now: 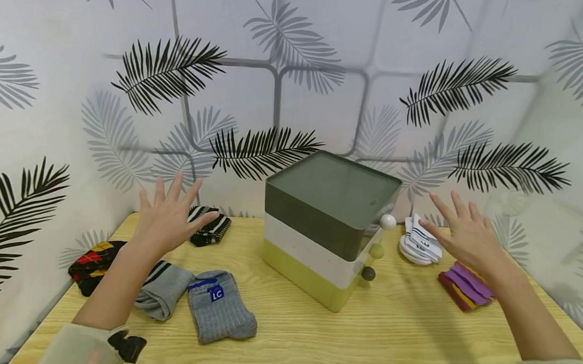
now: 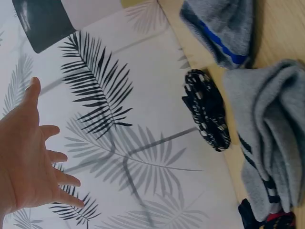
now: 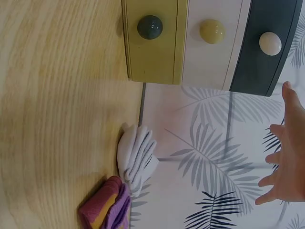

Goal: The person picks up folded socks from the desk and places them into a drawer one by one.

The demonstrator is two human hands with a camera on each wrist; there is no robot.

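Note:
My left hand point(image 1: 165, 220) is raised with fingers spread above the left side of the table, holding nothing. Around it lie folded socks: a black-and-white patterned pair point(image 1: 210, 226), a grey pair with black stripes point(image 1: 162, 290), a grey ribbed pair with a blue label point(image 1: 222, 309) and a dark argyle pair point(image 1: 92, 265). On the right, my right hand point(image 1: 465, 233) also hovers with spread fingers and holds nothing. White socks point(image 1: 421, 243) and a purple, yellow and maroon folded pair point(image 1: 465, 286) lie near it.
A three-tier drawer box point(image 1: 313, 248) stands mid-table, dark green over white over yellow-green. Its round knobs, including a white knob point(image 1: 388, 221), face right. A leaf-patterned cloth point(image 1: 314, 101) hangs behind the wooden table point(image 1: 294, 339).

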